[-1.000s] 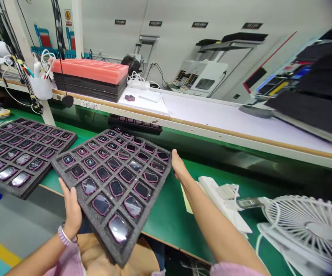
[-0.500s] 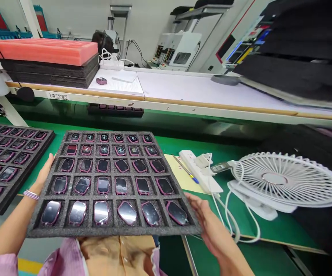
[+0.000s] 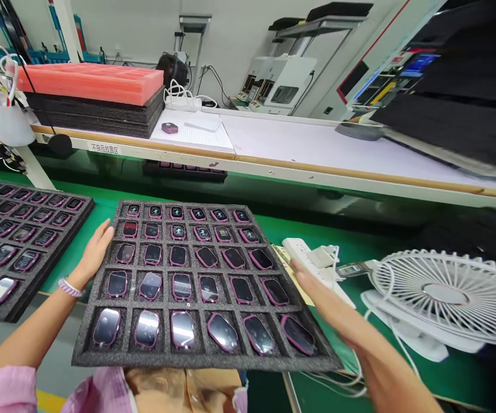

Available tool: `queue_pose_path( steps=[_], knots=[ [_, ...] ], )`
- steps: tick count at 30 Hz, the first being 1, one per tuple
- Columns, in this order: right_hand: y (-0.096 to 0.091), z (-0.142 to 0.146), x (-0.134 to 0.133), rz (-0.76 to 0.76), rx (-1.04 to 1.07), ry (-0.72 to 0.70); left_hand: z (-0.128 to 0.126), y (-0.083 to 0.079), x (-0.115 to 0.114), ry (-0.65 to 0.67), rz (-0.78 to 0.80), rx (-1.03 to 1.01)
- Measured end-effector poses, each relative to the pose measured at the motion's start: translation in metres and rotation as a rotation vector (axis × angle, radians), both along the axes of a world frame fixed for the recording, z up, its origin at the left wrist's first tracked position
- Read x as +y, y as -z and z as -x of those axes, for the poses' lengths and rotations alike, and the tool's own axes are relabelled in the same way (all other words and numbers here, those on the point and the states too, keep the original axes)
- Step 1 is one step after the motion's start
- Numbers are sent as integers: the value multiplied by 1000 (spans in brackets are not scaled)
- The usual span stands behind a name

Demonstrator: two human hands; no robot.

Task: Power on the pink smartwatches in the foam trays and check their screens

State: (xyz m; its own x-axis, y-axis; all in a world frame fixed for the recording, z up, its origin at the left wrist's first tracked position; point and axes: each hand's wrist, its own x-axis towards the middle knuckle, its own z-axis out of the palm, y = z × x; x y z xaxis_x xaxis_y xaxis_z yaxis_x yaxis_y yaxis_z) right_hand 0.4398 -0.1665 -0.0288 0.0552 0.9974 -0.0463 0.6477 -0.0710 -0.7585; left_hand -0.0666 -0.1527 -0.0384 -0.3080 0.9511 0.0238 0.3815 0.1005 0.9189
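The left hand and the right hand press with stretched fingers on the two side edges of the foam tray. It is clamped between them, almost level, over the near edge of the green bench. The foam is soft. If it bends or tilts, I think the watches may slide out. The power strip lies just right.

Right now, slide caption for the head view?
Left hand and right hand hold a foam tray of pink watches.

head-worn view, facing forward and down, close over workbench
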Motion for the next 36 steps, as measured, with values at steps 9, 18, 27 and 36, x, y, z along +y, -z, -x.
queue_pose_path(
  steps=[9, 18, 27, 36],
  knots=[
    [-69, 211, 133, -226, -438, -792, -32, -51, 100, 25, 158, 900],
    [-51, 291, 191, -101, -467, -746, -37, -31, 95, 15, -16, 529],
    [-39, 274, 178, -89, 140, -649, -62, -69, 91, 95, -3, -128],
    [-43, 185, 124, 249, 802, -473, -135, -78, 74, 294, 12, -398]
  ],
)
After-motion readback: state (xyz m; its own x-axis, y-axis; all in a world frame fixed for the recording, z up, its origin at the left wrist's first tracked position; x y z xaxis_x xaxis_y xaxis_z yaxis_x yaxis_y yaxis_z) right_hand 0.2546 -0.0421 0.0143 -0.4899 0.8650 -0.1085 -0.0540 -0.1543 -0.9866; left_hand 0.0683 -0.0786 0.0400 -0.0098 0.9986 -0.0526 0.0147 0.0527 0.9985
